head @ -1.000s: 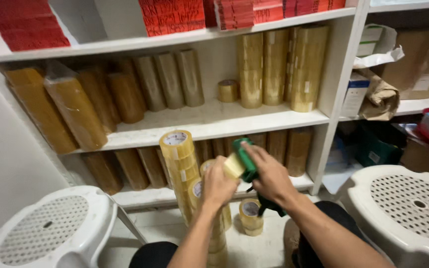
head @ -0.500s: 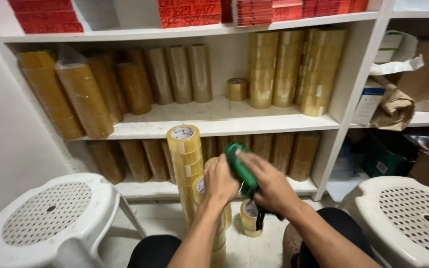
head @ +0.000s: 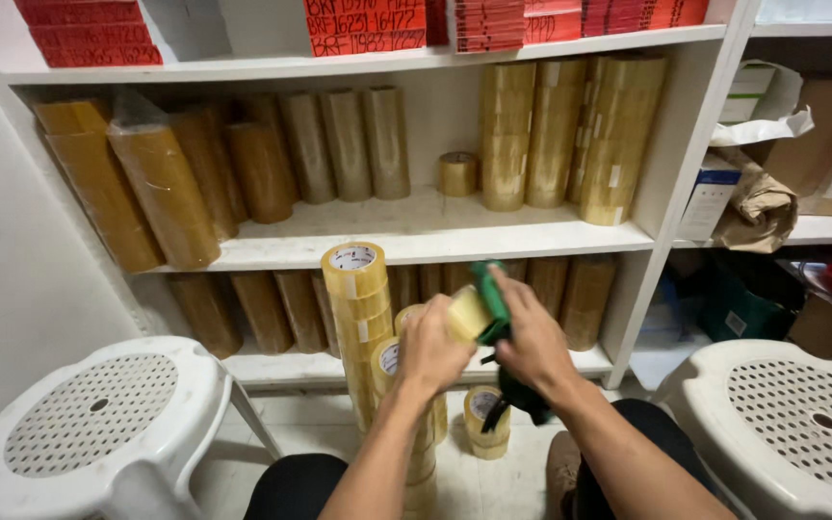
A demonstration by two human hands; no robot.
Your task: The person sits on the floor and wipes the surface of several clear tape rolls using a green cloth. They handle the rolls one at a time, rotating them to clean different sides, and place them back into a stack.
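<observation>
My left hand [head: 431, 349] grips a roll of yellowish packing tape [head: 467, 313] and presses it against a green tape dispenser [head: 493, 303]. My right hand [head: 532, 337] is closed around that dispenser, whose dark green handle [head: 522, 395] hangs below the wrist. Both hands meet in front of the lower shelf. Just left of them rises a tall stack of tape rolls [head: 356, 308] standing on the floor, with shorter stacks behind my left forearm. A small stack of rolls [head: 485, 419] sits on the floor under my hands.
A white shelf unit [head: 416, 226] holds wrapped sleeves of brown tape [head: 161, 188] and upright stacks [head: 556, 130]; red boxes line the top shelf [head: 358, 24]. White perforated stools stand at left [head: 98, 414] and right [head: 801, 414]. Cartons and a crumpled paper bag [head: 758, 207] fill the right shelves.
The hands with dispenser and roll stay in about the same spot. The tape roll shows again between my hands after being covered half a second ago. The view has tilted slightly.
</observation>
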